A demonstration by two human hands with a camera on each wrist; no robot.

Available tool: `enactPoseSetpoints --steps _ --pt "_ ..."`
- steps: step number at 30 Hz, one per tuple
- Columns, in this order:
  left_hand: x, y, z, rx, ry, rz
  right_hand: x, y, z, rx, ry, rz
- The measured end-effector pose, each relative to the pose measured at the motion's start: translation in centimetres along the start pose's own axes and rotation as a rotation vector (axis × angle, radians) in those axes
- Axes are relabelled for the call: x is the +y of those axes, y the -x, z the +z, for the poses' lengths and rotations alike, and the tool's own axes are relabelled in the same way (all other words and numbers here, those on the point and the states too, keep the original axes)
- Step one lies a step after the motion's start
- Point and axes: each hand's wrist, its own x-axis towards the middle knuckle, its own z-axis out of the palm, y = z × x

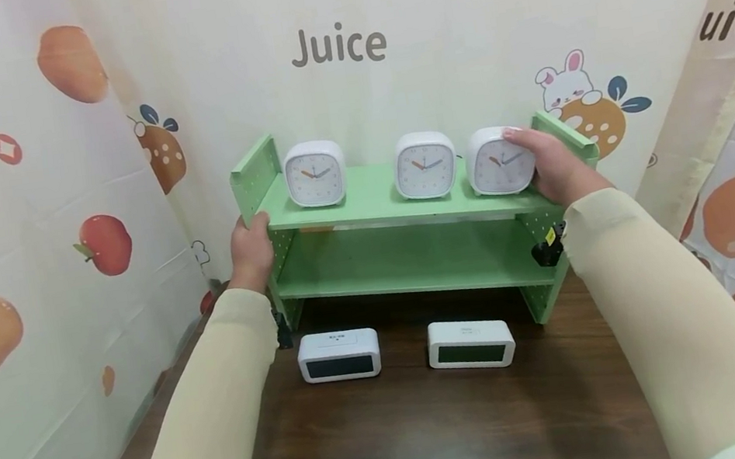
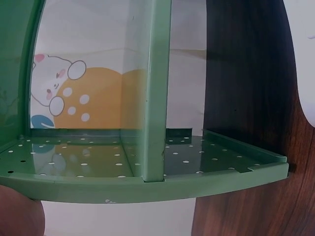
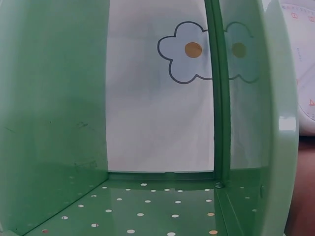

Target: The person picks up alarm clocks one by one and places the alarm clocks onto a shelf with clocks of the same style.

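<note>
A green two-tier shelf (image 1: pixel 369 194) bears three white square alarm clocks with dials on its top board. The rightmost clock (image 1: pixel 501 165) is held by my right hand (image 1: pixel 563 164), its thumb or a finger over the top corner. The middle clock (image 1: pixel 425 166) and the left clock (image 1: pixel 315 175) stand upright, apart from both hands. At the shelf's left end, my left hand (image 1: pixel 251 252) grips the side panel by the upper board. Part of that hand (image 2: pixel 19 211) shows beside the green frame in the left wrist view. In the right wrist view, a clock's edge (image 3: pixel 306 64) appears at the right.
Two white rectangular digital clocks, one on the left (image 1: pixel 339 356) and one on the right (image 1: pixel 471 344), lie before the shelf on the dark wooden table (image 1: pixel 398 445). A printed curtain (image 1: pixel 452 29) hangs behind and at both sides. The lower board (image 1: pixel 407 259) runs between the side panels.
</note>
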Motion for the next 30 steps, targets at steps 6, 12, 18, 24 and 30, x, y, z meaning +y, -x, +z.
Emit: enactPoseSetpoints --steps 6,12,18,24,30 --pt "-0.1 0.1 0.0 0.004 -0.009 0.000 -0.1 -0.1 0.1 -0.011 0.044 0.011" --pt "-0.1 0.2 0.1 0.010 -0.010 -0.008 -0.1 0.0 -0.1 -0.023 0.122 0.032" --pt "-0.2 0.2 0.1 0.019 -0.011 -0.005 -0.2 0.1 -0.1 -0.029 0.143 0.035" --pt "-0.3 0.2 0.1 0.022 -0.011 0.008 -0.1 0.1 -0.2 -0.017 0.138 0.022" --pt "-0.2 0.1 0.1 0.015 0.000 0.014 -1.1 0.6 0.0 0.084 0.307 0.113"
